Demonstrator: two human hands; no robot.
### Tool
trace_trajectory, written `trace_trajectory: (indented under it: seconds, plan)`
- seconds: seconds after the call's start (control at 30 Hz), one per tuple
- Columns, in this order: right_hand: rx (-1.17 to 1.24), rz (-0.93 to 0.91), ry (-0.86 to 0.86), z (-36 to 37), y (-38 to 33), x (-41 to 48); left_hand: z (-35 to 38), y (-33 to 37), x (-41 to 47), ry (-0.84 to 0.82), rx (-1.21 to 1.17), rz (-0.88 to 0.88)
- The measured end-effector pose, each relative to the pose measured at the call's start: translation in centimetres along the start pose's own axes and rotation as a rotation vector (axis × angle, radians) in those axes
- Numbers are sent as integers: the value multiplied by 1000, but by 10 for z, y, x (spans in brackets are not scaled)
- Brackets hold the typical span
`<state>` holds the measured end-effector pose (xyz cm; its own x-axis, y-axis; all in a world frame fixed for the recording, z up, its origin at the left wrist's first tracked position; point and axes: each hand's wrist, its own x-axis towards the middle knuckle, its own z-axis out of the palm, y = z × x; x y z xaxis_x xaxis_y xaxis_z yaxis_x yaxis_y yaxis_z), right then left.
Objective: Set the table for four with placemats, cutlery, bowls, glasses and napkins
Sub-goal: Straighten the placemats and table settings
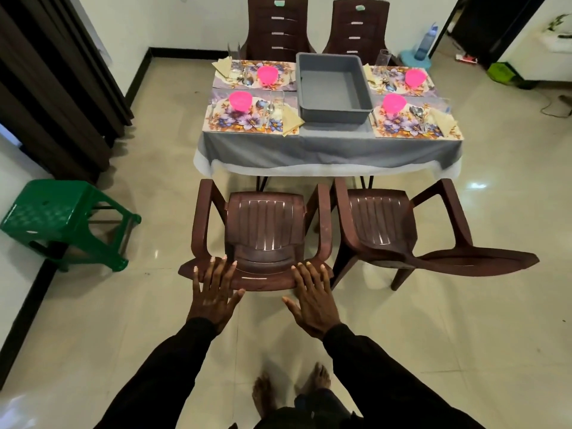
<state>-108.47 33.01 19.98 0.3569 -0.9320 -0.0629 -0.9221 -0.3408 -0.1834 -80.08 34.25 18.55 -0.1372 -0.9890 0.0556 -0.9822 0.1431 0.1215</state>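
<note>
The table (pixel 328 150) under a grey cloth carries several floral placemats (pixel 247 119), each with a pink bowl (pixel 240 99), a clear glass (pixel 276 102), cutlery (pixel 270 109) and a folded cream napkin (pixel 291 120). A grey tub (pixel 332 85) stands in the middle, nothing visible inside. I stand back from the table behind a brown plastic chair (pixel 263 230). My left hand (pixel 213 295) and my right hand (pixel 312 298) are flat and spread, fingertips over the top edge of that chair's backrest, holding nothing.
A second brown chair (pixel 399 224) stands to the right, angled outward. Two more chairs (pixel 278 26) face me across the table. A green plastic stool (pixel 62 215) sits at the left by the wall. A dark curtain (pixel 46 88) hangs at far left.
</note>
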Motion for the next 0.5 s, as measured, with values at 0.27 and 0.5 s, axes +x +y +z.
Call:
trace_trajectory:
  seconds: [0.27, 0.5]
  plan:
    - [-51, -30, -30, -1, 36, 24, 11, 15, 30, -34, 3, -29]
    - [-24, -106, -12, -3, 53, 28, 11, 27, 34, -7, 40, -43]
